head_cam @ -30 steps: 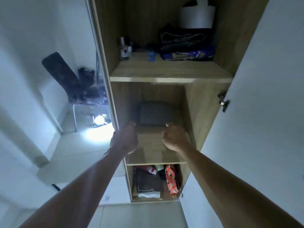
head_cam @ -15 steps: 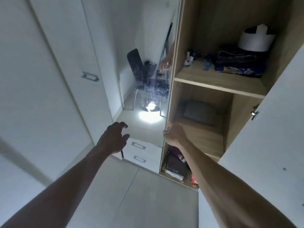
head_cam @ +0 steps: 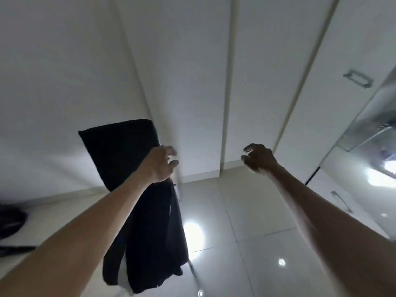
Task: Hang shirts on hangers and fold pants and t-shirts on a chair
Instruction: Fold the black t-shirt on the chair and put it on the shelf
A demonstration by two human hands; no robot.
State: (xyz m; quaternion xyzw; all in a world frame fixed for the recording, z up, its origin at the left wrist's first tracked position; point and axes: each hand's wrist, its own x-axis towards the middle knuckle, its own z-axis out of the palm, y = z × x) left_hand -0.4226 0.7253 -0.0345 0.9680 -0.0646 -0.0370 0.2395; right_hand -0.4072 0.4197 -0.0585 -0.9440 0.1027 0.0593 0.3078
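A black chair [head_cam: 117, 151] stands against the white wall, left of centre. Dark clothes [head_cam: 154, 232] hang over its seat and down its front. My left hand [head_cam: 159, 165] is raised in front of the right edge of the chair's backrest, fingers loosely curled and holding nothing. My right hand [head_cam: 258, 159] hovers further right, over the floor and apart from the chair, with its fingers also loosely curled and empty. No hanger is in view.
White wardrobe doors [head_cam: 278, 82] with a metal handle [head_cam: 357, 78] fill the right. A mirrored panel [head_cam: 375, 146] and low drawers [head_cam: 340, 201] lie at the far right. Glossy floor tiles [head_cam: 246, 243] spread below. A dark object [head_cam: 10, 219] lies on the floor at the left edge.
The view has swung left, from the open wooden shelves to the chair. Both hands came away from the shelf and wardrobe edge and now hang in the air near the chair.
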